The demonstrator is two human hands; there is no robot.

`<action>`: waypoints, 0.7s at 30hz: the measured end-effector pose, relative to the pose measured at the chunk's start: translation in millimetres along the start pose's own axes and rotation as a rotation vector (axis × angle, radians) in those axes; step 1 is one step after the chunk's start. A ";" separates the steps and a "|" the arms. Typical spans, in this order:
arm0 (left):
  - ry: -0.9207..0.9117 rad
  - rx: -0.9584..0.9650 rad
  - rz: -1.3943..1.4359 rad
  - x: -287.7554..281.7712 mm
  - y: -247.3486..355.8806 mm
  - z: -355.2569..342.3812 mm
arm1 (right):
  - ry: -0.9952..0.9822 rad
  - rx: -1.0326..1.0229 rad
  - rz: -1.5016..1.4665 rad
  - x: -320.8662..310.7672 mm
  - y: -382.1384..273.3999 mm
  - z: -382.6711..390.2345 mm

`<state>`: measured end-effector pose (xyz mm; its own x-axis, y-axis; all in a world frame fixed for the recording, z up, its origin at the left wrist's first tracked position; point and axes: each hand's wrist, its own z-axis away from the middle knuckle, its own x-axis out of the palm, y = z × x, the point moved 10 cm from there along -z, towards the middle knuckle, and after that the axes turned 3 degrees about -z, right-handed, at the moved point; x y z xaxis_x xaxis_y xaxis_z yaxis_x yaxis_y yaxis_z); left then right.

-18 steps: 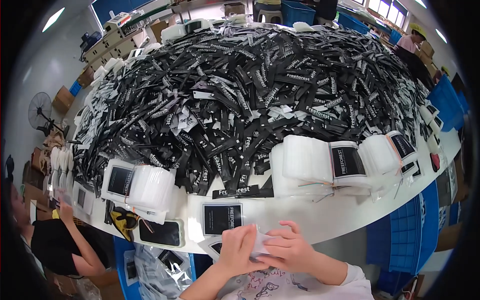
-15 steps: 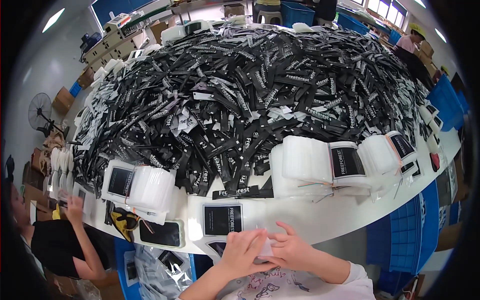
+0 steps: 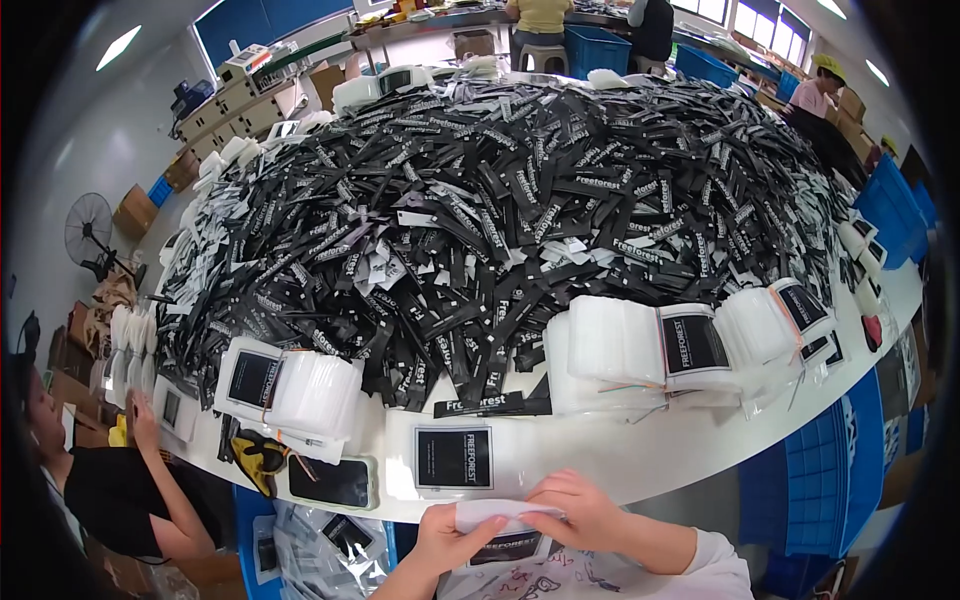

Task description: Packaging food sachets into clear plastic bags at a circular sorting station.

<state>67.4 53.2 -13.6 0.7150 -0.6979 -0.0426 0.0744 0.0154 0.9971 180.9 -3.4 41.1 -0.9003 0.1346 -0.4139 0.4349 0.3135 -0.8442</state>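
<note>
In front of my body, my left hand and my right hand grip a white plastic bag with a black label. Both thumbs rest along its upper edge. Just beyond them, on the white table, lies a flat clear-white bag with a black printed panel. A long black packet is set crosswise behind it. Past that rises a wide heap of similar slim black packets, with some pale sides showing.
Banded stacks of white bags stand at left and right. A phone and a yellow-and-black tool lie at the near left edge. A blue crate holds bags below. A co-worker sits at left.
My hands have gone from close together to farther apart, the left one shifting left and down. The bag's label now shows between them. The whole view has shifted slightly.
</note>
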 end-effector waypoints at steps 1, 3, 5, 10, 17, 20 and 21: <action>0.000 0.005 0.003 -0.8 2.7 -2.1 | -0.020 0.000 -0.013 1.8 0.4 -0.7; 0.037 0.230 -0.246 -4.4 36.4 -2.1 | -0.030 -0.005 -0.005 5.4 0.9 -3.2; 0.005 0.181 -0.286 -10.3 43.3 -1.4 | -0.041 -0.009 0.003 5.8 0.8 -10.0; -0.148 0.119 -0.122 -65.0 43.0 37.7 | -0.343 -0.208 0.154 7.6 -23.1 -56.4; 0.082 -0.737 -0.936 -202.9 -65.7 172.0 | -0.202 0.153 0.687 -132.3 125.5 -194.6; 0.192 -0.794 -0.617 -178.9 -78.4 137.4 | 0.183 0.067 0.936 -226.8 180.5 -245.3; 0.271 -0.717 -0.509 -169.2 -67.6 111.8 | 0.276 0.108 0.994 -256.8 198.4 -255.5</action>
<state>-136.4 90.2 -66.7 0.6096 -0.5521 -0.5688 0.7732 0.2561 0.5801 494.4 264.5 67.0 -0.1013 0.5013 -0.8593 0.9704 -0.1405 -0.1964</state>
